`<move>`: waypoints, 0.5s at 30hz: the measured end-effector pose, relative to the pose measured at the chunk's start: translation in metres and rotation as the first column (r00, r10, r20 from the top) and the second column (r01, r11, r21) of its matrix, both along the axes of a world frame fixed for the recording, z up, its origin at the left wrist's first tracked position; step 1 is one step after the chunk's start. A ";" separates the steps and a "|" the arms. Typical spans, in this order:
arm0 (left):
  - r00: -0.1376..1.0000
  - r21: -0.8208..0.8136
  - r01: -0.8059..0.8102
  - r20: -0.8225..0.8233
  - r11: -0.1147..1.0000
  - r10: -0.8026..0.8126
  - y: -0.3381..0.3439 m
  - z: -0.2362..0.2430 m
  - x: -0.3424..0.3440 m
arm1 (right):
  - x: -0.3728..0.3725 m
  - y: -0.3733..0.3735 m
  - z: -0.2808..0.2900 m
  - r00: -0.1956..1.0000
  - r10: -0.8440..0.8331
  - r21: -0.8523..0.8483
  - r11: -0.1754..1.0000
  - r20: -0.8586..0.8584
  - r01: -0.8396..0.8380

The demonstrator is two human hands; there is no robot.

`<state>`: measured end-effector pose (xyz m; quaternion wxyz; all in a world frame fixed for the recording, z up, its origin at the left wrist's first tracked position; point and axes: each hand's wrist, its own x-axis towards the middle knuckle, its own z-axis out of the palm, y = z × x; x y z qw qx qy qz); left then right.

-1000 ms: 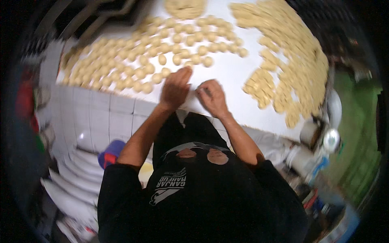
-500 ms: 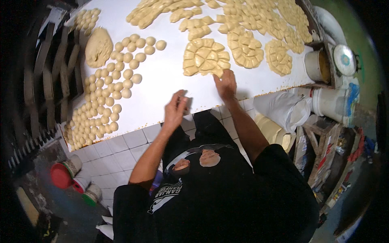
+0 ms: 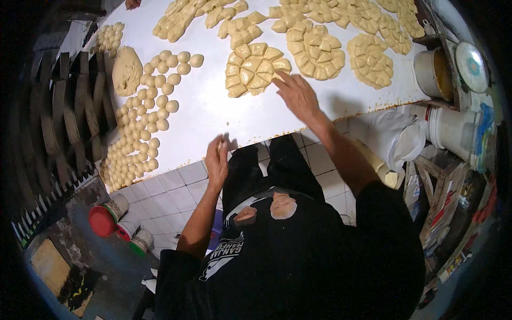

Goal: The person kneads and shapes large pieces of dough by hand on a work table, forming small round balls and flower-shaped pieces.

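Observation:
My right hand point(image 3: 300, 100) reaches over the white table point(image 3: 202, 117), its fingers stretched out. Their tips touch the right edge of a flat, glossy round of yellow dough point(image 3: 250, 70), scored into wedge-like pieces. At the table's front edge is my left hand point(image 3: 216, 164), with its fingers drawn together; whatever may be between them is too small to make out. Two more scored dough rounds lie to the right, a nearer one point(image 3: 316, 53) and a farther one point(image 3: 370, 61). Small dough balls point(image 3: 144, 114) cover the left side beside a large dough lump point(image 3: 127, 72).
More cut dough point(image 3: 178, 18) lies along the far side. A metal pot point(image 3: 426, 72) stands at the right end, near a round lid point(image 3: 472, 66). Dark slatted racks point(image 3: 66, 101) border the left. Buckets point(image 3: 104, 221) sit on the floor. Another person's hand point(image 3: 132, 4) shows at the far left.
My right hand has moved from the front edge of the dough round to its right edge. My left hand has drawn back toward me. The view has shifted slightly.

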<state>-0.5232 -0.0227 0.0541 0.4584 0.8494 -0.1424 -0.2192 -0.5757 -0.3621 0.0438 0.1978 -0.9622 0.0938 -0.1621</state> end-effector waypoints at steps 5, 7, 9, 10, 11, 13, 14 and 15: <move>0.785 0.248 0.340 0.457 0.907 -0.419 -0.016 -0.033 0.032 | 0.021 0.009 -0.023 0.901 -0.084 -0.033 0.996 -0.425 0.078; 0.748 0.229 0.466 0.414 0.855 -0.519 0.009 -0.054 0.044 | -0.030 0.023 -0.091 0.866 0.498 0.485 0.767 -0.035 -0.421; 0.879 0.192 0.266 0.354 0.945 -0.319 0.073 -0.065 0.043 | 0.005 0.101 0.082 0.483 0.783 0.920 0.335 -0.392 0.203; 0.906 0.150 0.229 0.329 0.962 -0.267 0.093 -0.062 0.050 | 0.008 0.112 0.064 0.629 0.719 0.905 0.422 -0.296 -0.056; 0.909 0.163 0.192 0.343 0.968 -0.238 0.115 -0.058 0.060 | 0.013 0.125 0.043 0.747 0.638 0.781 0.559 -0.190 -0.279; 0.777 0.420 0.165 0.502 0.893 -0.380 0.148 -0.066 0.094 | 0.030 0.150 -0.033 0.865 0.500 0.406 0.780 0.053 -0.476; 0.656 0.430 0.128 0.639 0.894 -0.401 0.133 -0.049 0.119 | 0.064 0.143 -0.043 0.778 0.606 0.128 0.769 0.162 -0.626; 0.694 0.430 0.080 0.623 0.899 -0.360 0.115 -0.050 0.136 | 0.095 0.151 -0.037 0.826 0.559 0.162 0.810 0.072 -0.563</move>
